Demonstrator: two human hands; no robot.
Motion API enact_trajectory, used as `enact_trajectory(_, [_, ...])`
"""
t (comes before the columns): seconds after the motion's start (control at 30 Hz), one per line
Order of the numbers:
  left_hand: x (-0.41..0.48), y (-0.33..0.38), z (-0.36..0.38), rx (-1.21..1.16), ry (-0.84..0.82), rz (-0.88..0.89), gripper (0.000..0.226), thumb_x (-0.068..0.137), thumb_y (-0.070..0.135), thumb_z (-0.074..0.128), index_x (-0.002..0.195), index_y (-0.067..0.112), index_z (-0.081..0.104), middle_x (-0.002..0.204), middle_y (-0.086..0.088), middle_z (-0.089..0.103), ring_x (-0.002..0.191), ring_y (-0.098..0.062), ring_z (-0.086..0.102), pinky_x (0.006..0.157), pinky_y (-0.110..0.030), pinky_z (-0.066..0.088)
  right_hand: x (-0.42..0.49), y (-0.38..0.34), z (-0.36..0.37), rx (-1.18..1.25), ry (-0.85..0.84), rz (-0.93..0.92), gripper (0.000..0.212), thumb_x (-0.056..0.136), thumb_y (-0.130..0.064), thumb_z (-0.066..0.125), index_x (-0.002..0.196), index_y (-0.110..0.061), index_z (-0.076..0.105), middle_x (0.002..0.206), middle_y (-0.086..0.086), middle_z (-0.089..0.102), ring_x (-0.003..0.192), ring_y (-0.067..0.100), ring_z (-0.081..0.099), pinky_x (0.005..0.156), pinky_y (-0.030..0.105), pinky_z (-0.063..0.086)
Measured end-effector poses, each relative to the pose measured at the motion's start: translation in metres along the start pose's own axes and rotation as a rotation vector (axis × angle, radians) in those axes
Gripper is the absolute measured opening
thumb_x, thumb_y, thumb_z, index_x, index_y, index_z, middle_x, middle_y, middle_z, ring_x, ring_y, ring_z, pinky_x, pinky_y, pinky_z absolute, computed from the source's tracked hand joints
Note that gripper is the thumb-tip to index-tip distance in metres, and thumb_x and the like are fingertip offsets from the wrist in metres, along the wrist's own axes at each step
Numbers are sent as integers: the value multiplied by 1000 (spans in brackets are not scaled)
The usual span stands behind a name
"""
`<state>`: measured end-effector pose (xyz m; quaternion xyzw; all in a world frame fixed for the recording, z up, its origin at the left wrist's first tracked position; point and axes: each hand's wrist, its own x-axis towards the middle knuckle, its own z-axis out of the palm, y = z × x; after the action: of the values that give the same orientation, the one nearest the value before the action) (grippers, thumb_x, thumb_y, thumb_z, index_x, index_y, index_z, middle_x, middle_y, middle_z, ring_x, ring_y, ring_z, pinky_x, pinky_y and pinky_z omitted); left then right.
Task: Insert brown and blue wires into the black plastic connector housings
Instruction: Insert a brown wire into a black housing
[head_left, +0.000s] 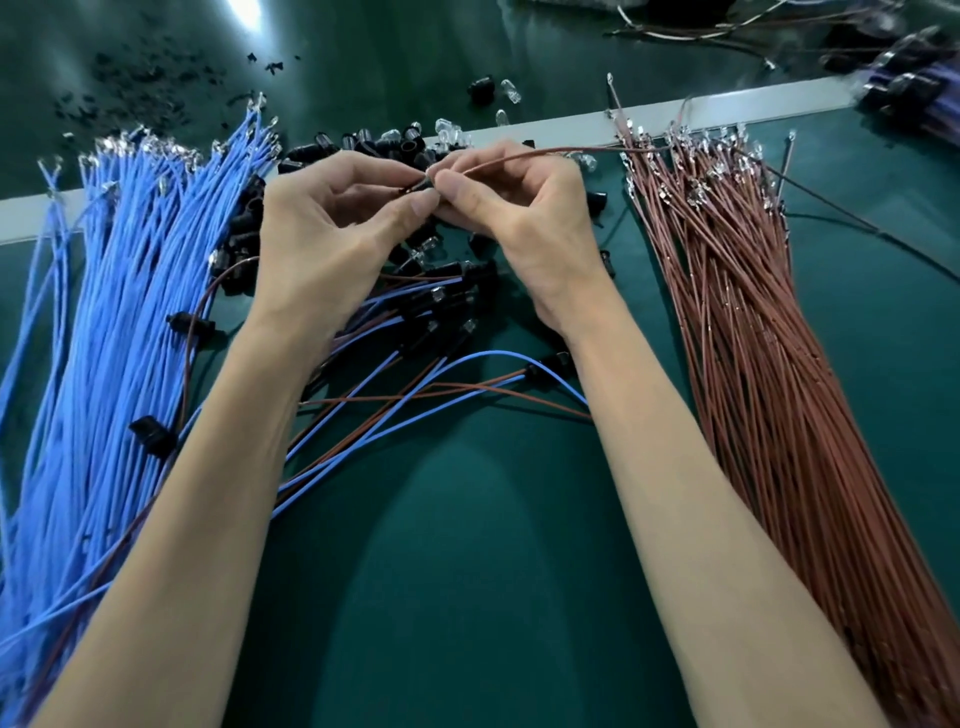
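Note:
My left hand (332, 228) pinches a small black connector housing (422, 185), mostly hidden by the fingertips. My right hand (524, 218) pinches one brown wire (524, 155) right at the housing; the wire runs off to the right over the brown bundle. A thick bundle of blue wires (119, 322) lies on the left. A bundle of brown wires (753, 332) lies on the right. Loose black housings (363, 145) are heaped behind and under my hands.
Several finished housings with blue and brown wires (426, 306) lie between my forearms on the green mat (467, 571). A white strip (727, 111) crosses the bench. Clear bulbs (511, 93) and black scraps lie beyond it; more wired parts sit at the far right (914, 78).

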<state>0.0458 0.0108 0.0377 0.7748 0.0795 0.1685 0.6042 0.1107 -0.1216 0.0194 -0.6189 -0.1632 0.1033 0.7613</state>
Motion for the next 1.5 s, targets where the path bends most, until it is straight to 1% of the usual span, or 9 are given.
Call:
enact_trajectory(0.13, [0,-2,-3,79,-19,-20,11,80,17,76,85,23,69,82,3,72,77,-11,68,79,-30,55,-1,-9,-2,-94,49,29,16,85,4,64,75,-8,62,73,7,67,73,16,67,74,30,57])
enact_trajectory(0.3, [6,5,-15,148,10,1,9,81,17,74,85,24,69,77,6,69,66,2,62,66,-13,48,8,-42,-43,-258,299,18,14,84,-4,62,75,-14,58,63,-5,67,59,8,65,57,22,50])
enact_trajectory(0.43, [8,14,27,314,-143,91,10,81,12,71,89,17,73,80,1,72,67,-1,63,71,-12,50,11,-54,-72,-345,336,107,17,81,-6,60,68,-17,57,63,-4,68,58,6,61,54,18,45])
enact_trajectory(0.6, [14,9,71,783,-321,272,28,84,14,57,107,16,72,112,-8,63,106,-27,53,94,-33,40,10,-33,-70,-464,251,286,25,83,-4,61,62,-15,59,59,-3,63,51,2,57,52,15,44])
enact_trajectory(0.8, [5,4,103,999,-317,330,46,89,55,49,121,24,63,122,-2,50,121,-24,36,87,-39,36,14,-26,-73,-628,285,320,9,66,-19,62,58,-16,59,75,10,71,73,24,66,71,39,55])
enact_trajectory(1.0, [6,15,125,980,-309,271,42,83,45,58,118,23,62,120,-4,49,120,-26,36,84,-40,33,15,-30,-80,-697,354,289,18,58,-28,62,62,-11,62,72,12,66,68,23,55,67,44,52])
enact_trajectory(1.17, [-4,13,112,762,-183,318,28,84,34,65,110,23,61,109,0,57,109,-23,43,84,-36,35,10,-35,-81,-579,309,229,17,72,-19,66,56,-18,60,66,3,68,64,17,62,62,33,53])
enact_trajectory(1.33, [-8,2,60,-18,54,48,14,86,9,67,94,16,59,80,4,58,70,-2,52,70,-12,41,4,-32,-62,-256,120,157,18,90,-3,61,75,-11,56,65,-3,68,57,7,64,55,15,50])
enact_trajectory(1.5, [-17,-4,38,-331,102,-79,19,90,-1,59,92,17,64,84,4,64,84,-11,64,85,-22,49,1,-23,-30,-80,14,130,11,85,4,66,80,-4,59,70,4,70,65,14,69,64,20,55])
